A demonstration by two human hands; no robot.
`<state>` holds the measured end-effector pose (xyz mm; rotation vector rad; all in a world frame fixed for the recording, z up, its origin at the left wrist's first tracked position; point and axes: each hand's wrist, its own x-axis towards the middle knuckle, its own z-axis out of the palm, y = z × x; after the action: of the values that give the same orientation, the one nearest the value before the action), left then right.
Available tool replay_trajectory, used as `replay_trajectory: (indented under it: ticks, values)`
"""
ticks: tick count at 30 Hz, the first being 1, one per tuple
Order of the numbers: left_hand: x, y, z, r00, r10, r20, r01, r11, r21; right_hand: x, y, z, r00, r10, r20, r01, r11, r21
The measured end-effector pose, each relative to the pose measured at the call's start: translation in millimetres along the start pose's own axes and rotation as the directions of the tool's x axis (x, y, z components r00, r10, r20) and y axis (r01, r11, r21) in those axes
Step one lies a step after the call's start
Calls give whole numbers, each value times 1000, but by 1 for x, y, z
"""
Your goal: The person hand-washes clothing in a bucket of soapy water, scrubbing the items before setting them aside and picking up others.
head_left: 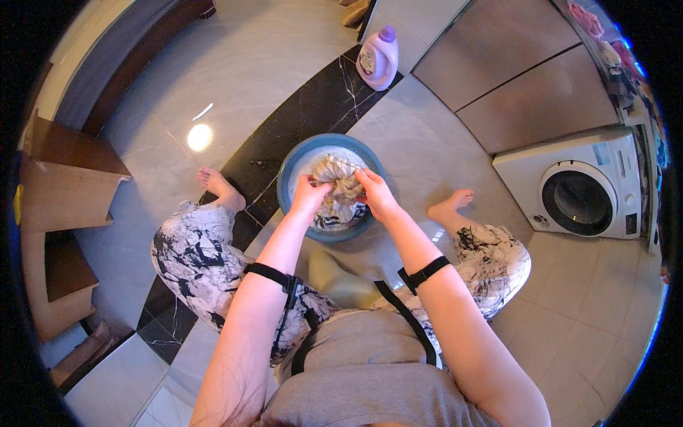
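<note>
A round blue basin (285, 200) with white suds stands on the floor before me. Above it, a bunched beige garment (341, 179) is held between my two hands. My left hand (311, 193) grips its left side, with the thumb pressed on the cloth. My right hand (375, 193) grips the right side with thumb and fingers. Below the garment, a black-and-white patterned cloth (331, 221) lies partly in the suds; the beige fabric hides some of it.
A lilac detergent bottle (379, 58) stands beyond the basin on the black marble strip (304, 101). At right is a white front-loading washing machine (579, 187). Brown wooden furniture (69, 181) is at left. My bare feet flank the basin.
</note>
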<state>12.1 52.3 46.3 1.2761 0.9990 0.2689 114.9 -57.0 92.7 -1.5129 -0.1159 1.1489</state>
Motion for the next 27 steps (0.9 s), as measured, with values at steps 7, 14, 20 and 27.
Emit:
replay_trajectory:
  ticks: [7,14,20,27]
  values:
    - [-5,18,3,941,-267,208,336,802,-493,8,14,-22,866,-433,-251,237,796,-558]
    - [-13,25,9,942,-118,313,269,823,-500,3,7,0,831,-548,98,377,424,-823]
    - [-13,21,10,943,65,327,93,891,-445,6,7,2,970,-235,-66,-13,221,-975]
    - [-10,27,9,979,74,189,5,922,-387,-2,3,-5,941,-337,3,107,290,-951]
